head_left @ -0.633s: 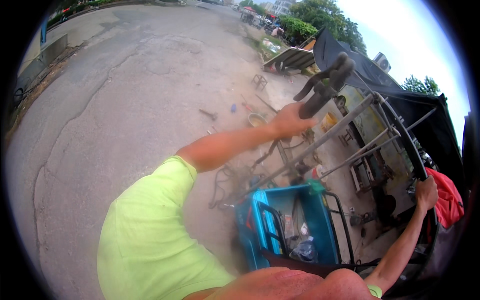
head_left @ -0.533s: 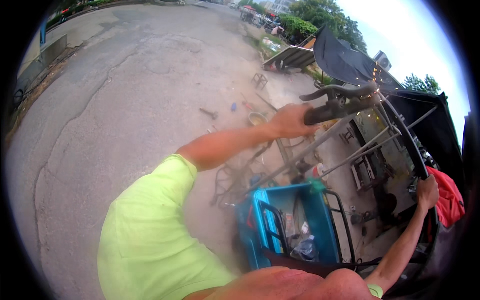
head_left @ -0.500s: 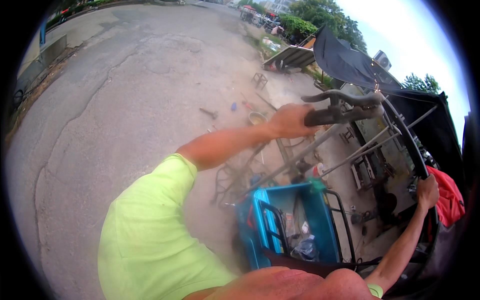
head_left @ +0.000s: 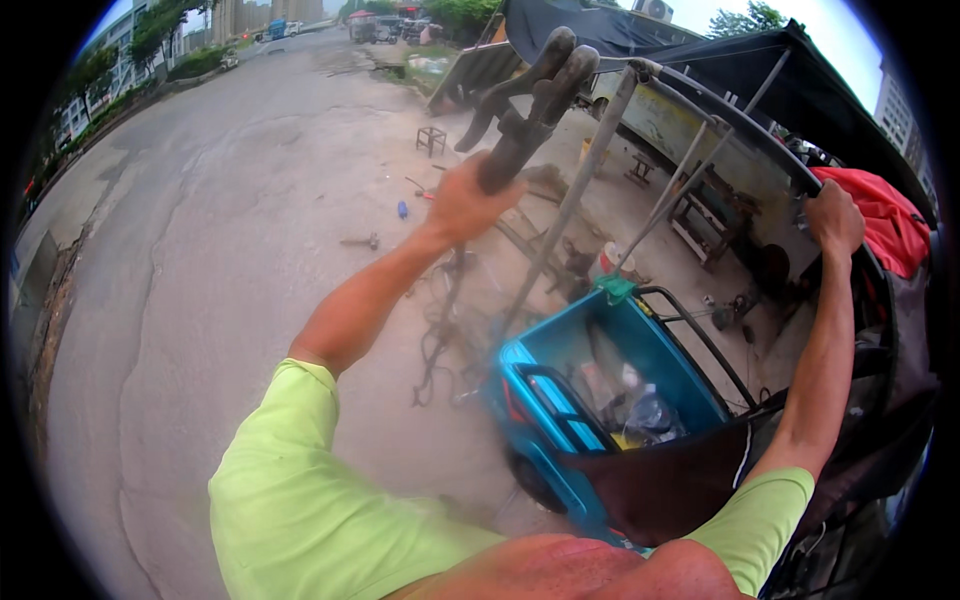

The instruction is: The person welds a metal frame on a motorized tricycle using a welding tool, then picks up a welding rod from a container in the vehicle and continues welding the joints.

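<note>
My left hand (head_left: 468, 205) is raised and closed round the dark handles of a long plier-like tool (head_left: 525, 100), whose handles point up and to the right beside a grey metal pole (head_left: 572, 200). My right hand (head_left: 835, 220) grips the curved dark metal roof frame (head_left: 745, 125) of a small cart, next to a red cloth (head_left: 885, 225). Below both arms sits the cart's blue cargo box (head_left: 600, 400) with bags and scraps inside.
A dark canopy (head_left: 720, 50) spreads over the frame at the top right. Wire and scrap (head_left: 445, 330) lie on the concrete left of the cart. A small stool (head_left: 430, 138) and tables with clutter (head_left: 700, 210) stand farther off. A wide paved road (head_left: 200, 260) runs to the left.
The tool in my left hand has swung from lying roughly level to pointing up again. The view has tilted, so more road and sky show. My right hand keeps its hold on the frame.
</note>
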`<state>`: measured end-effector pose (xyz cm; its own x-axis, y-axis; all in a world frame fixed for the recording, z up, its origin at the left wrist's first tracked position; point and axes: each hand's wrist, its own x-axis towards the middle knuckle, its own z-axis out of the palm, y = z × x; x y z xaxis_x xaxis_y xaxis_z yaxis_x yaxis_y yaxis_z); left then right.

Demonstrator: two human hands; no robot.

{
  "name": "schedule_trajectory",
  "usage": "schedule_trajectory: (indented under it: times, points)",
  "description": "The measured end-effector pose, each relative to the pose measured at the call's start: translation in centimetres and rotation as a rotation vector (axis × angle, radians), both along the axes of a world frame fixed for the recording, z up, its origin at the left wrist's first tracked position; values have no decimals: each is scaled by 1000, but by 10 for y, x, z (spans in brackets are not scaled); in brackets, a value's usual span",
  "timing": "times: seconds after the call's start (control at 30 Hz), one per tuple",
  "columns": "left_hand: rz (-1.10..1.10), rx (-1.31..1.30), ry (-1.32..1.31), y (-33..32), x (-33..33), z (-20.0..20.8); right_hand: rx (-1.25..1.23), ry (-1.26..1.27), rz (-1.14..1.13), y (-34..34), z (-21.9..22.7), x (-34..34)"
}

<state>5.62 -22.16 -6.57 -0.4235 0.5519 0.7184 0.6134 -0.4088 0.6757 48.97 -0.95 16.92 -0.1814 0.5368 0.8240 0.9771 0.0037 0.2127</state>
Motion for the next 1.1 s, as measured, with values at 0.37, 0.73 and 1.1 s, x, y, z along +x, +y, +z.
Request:
schedule_trajectory:
  times: [0.37, 0.73, 1.1]
  points:
    - [-76, 5, -2, 12, -1, -3, -24, -12, -24, -5, 2, -3]
    - [-38, -40, -9, 5, 5, -1, -14, -10, -17, -5, 1, -4]
    - [-84, -35, -33, 15, -2, -9, -15, -20, -30, 0, 1, -2]
